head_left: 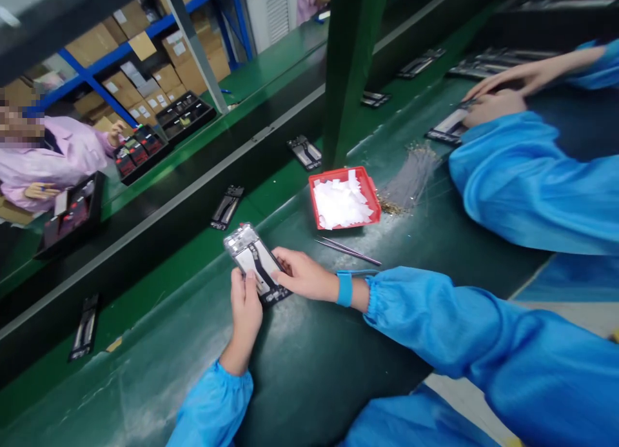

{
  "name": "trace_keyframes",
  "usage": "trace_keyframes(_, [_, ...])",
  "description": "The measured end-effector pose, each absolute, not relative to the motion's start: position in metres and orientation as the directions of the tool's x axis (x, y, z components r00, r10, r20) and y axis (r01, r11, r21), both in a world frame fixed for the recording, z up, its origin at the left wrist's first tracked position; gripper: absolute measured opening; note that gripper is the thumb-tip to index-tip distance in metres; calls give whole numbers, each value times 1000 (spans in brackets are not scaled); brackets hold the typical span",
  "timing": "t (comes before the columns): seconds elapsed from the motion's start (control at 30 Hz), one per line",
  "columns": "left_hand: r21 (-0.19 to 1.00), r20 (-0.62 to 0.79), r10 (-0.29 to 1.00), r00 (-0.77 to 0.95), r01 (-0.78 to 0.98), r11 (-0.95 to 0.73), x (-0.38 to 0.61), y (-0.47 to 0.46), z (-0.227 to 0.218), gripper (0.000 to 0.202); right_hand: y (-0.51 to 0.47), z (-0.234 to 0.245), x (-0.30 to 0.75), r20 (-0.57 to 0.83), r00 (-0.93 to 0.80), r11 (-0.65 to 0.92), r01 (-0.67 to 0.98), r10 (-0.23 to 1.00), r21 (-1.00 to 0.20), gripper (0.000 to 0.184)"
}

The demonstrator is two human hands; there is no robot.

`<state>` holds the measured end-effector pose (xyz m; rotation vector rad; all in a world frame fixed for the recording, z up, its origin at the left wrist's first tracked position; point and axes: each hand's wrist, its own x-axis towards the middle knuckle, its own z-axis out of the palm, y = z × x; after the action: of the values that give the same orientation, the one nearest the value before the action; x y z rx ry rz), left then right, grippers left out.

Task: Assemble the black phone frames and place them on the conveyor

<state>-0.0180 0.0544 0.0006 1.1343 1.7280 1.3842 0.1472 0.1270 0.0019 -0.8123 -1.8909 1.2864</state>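
Between my two hands I hold a phone frame [255, 261], tilted above the green work surface. It is a flat dark part with a silvery inner plate and a black flex cable along its length. My left hand [245, 305] grips its lower left edge, thumb on top. At its right edge, my right hand [307, 276] closes with the thumb over the plate; a blue band [344, 289] circles that wrist. A pair of tweezers [349, 251] lies on the mat just beyond my right hand.
A red tray [373, 205] of white paper pieces stands by a bundle of thin wires [411, 176]. More phone frames [227, 207] lie along the green belt. A green post [351, 73] rises behind the tray. To the right, a co-worker's hands [503, 102] handle another frame.
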Motion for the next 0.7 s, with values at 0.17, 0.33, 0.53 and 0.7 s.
trace_keyframes(0.17, [811, 296, 905, -306, 581, -69, -27, 46, -4, 24, 136, 2, 154, 450, -352, 544, 244, 821, -803, 28])
trace_keyframes(0.33, [788, 290, 915, -279, 613, -62, -34, 53, -5, 18, 137, -1, 157, 495, -631, 760, 246, 597, -602, 18])
trace_keyframes(0.53, [947, 157, 932, -327, 317, -49, -36, 65, -7, 38, 135, -7, 156, 423, -750, 799, 228, 509, -557, 10])
trace_keyframes(0.7, [942, 150, 963, -225, 328, -70, -34, 59, -9, 37, 131, -5, 156, 485, -705, 822, 252, 517, -511, 6])
